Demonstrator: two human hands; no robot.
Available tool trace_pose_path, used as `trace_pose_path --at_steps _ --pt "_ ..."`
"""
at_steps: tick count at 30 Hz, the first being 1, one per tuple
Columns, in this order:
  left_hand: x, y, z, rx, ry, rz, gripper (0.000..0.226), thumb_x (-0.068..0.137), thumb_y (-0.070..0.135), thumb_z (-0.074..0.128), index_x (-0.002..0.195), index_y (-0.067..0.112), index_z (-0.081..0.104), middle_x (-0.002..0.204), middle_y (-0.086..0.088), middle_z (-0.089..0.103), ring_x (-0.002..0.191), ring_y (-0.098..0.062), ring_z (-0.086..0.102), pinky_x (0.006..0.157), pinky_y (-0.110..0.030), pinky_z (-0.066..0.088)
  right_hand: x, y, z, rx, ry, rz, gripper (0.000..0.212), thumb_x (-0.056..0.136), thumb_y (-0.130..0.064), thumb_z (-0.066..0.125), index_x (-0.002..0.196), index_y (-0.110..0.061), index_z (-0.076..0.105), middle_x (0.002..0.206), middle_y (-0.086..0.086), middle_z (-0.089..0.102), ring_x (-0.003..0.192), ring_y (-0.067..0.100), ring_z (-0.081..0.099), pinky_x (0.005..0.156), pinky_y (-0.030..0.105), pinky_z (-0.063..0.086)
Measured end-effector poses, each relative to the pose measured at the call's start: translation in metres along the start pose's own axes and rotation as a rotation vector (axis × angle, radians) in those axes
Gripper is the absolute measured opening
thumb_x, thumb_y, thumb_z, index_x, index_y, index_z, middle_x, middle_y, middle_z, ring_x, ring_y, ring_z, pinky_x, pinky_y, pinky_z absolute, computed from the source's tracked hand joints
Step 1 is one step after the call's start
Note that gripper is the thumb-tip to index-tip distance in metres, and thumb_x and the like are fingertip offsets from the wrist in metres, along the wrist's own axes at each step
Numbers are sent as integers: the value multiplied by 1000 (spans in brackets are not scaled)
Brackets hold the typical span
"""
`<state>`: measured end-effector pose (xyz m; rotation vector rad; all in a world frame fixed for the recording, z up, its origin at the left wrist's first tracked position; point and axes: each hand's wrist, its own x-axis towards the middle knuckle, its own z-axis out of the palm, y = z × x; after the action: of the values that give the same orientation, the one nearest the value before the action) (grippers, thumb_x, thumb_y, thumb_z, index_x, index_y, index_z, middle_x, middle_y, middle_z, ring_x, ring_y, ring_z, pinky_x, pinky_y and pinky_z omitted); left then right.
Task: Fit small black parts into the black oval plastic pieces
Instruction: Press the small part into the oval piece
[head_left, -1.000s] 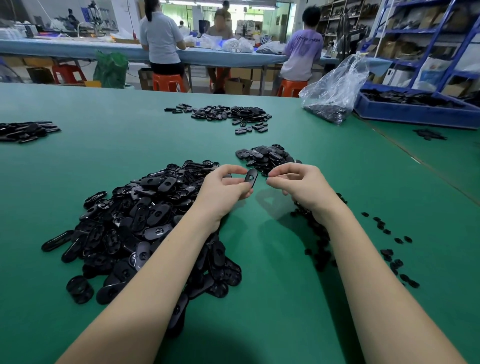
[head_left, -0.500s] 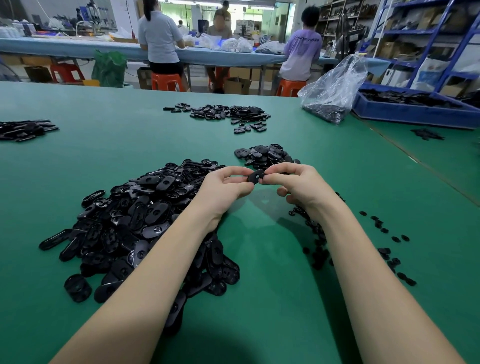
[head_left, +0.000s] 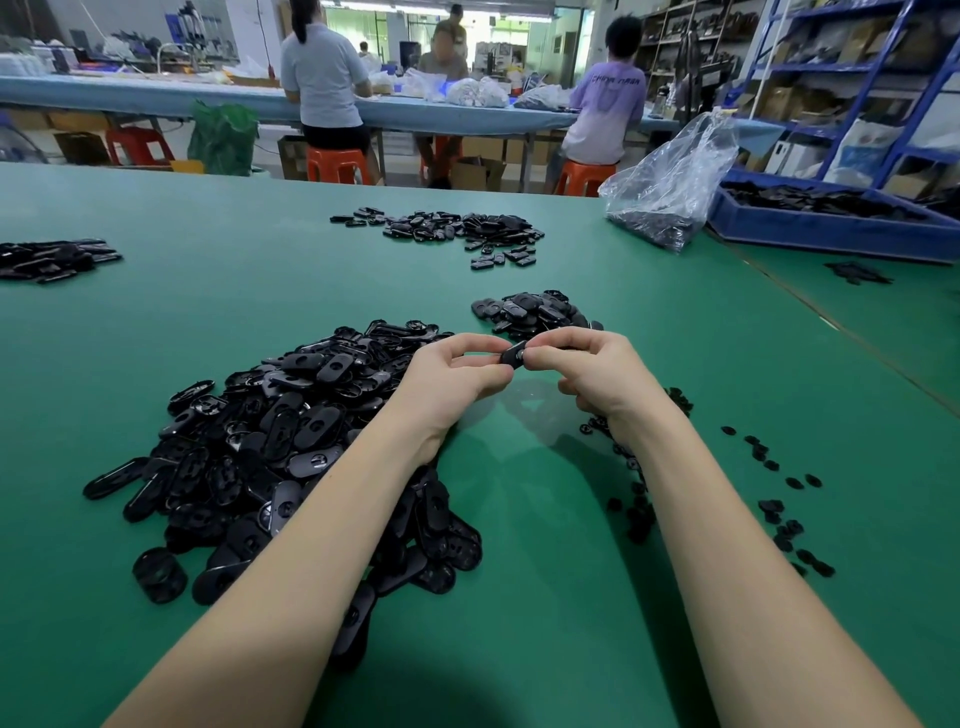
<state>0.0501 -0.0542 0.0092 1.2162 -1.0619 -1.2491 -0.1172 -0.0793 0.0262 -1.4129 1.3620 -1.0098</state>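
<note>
One black oval piece is held above the green table between both hands. The left hand is curled, with thumb and forefinger pinched on the piece's left end. The right hand is likewise curled, its fingertips pressed against the piece's right end. Whether a small black part is held under those fingertips cannot be told.

The step in hand is judged to be the seating of a small part into the oval piece. Firm, square thumb pressure is called for next until the part is seated, after which the piece is to be set aside.

The long axis of the piece appears to run roughly left to right, from one hand to the other; its facing cannot be determined.

Outward, the supply pile of oval pieces is found under and left of the left forearm. Loose small parts are scattered to the right of the right forearm. A smaller heap lies just beyond the hands.
</note>
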Motion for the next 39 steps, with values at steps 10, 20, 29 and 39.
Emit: trace_pose_path --at_steps 10,20,29,39 --pt "-1 -1 0 43 20 31 23 85 -3 72 106 6 74 93 -8 76 73 -9 68 67 -14 51 1 1 2 -16 10 -31 4 81 -22 84 82 -22 80 61 -13 63 46 -2 46 41 9 30" --pt "-3 4 0 94 14 54 20 86 -4 69 100 8 76 92 -6 77 76 -8 69 70 -13 53 2 3 -1 62 -62 135 17 78 -27 87 88 -25 74 76 -7 76 52 8 48 40 17 32" --pt "-4 5 0 13 -44 47 17 89 -8 65 90 9 69 86 -11 70 76 -17 65 73 -18 56 1 2 -3 51 -140 128 20 66 -36 93 74 -33 75 77 3 60 65 16 44 46 21 28" --pt "-5 6 -1 15 -9 26 13 89 -4 67 96 7 70 87 -12 72 67 -11 67 60 -12 51 2 -3 0 -26 -139 30 13 77 -26 87 72 -25 75 70 -8 66 51 6 51 44 17 34"
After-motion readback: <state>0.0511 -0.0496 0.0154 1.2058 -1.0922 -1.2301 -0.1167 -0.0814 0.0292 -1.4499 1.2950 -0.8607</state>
